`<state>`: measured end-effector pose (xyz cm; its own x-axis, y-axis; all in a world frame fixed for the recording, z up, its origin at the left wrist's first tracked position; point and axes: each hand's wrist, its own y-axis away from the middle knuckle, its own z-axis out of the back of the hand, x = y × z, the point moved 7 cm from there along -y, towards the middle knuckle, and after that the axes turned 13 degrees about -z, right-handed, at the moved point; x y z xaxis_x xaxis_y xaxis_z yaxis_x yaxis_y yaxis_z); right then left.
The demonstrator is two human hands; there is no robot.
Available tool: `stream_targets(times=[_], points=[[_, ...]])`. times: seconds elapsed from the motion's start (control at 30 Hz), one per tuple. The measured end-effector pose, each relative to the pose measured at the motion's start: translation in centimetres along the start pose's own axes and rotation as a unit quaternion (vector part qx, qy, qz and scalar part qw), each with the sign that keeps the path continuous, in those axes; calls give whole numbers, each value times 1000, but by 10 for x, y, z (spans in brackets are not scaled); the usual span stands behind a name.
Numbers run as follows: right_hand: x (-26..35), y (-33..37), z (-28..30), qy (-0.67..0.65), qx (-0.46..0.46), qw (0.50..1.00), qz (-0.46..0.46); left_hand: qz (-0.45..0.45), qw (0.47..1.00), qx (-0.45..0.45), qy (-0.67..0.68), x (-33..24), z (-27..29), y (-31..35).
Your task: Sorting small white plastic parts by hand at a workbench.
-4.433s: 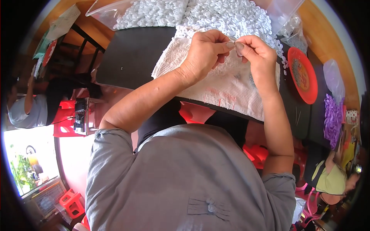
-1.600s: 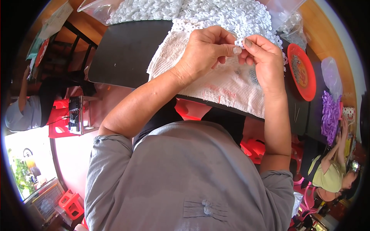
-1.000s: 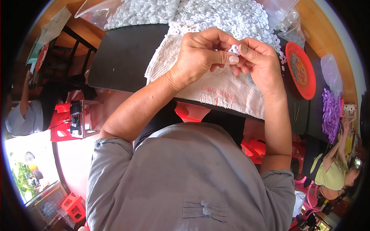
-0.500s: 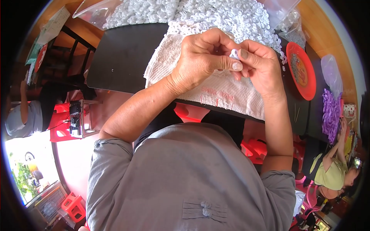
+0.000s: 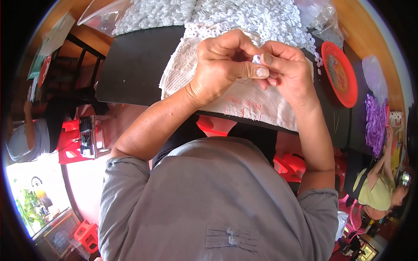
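Between my two hands, above the towel, is a small white looped plastic piece with a lilac tint. My left hand is closed, its thumb and fingers pressed together around the piece. My right hand pinches the same piece from the other side with thumb and bent forefinger. Fingers cover most of it. A pale towel with faded red marks lies under both hands. Just beyond them spreads a loose heap of similar small white pieces, reaching onto the towel's far edge.
Small bits fill a red plate on the right of the dark table. Thin sticks lie nearer. Purple strands hang farther right, near another person. Someone else is at far left, beside red stools.
Both hands have shifted slightly left, still gripping the white piece. The piece shows less between the fingertips now. The whole view has tilted a little.
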<state>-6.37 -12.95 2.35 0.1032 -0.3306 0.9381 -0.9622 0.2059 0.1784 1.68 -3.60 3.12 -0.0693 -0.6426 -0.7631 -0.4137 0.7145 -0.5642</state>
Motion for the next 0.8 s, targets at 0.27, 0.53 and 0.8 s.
stream_targets(times=[0.27,0.53,0.8], points=[[3,0,6,24,-16,999,-21,-38,999,0,-15,4,-5,-1],[-2,1,10,20,-30,999,-29,-125,981,45,-144,-7,-5,1],[-3,1,4,7,-11,999,-30,-98,988,34,-118,-3,-2,2]])
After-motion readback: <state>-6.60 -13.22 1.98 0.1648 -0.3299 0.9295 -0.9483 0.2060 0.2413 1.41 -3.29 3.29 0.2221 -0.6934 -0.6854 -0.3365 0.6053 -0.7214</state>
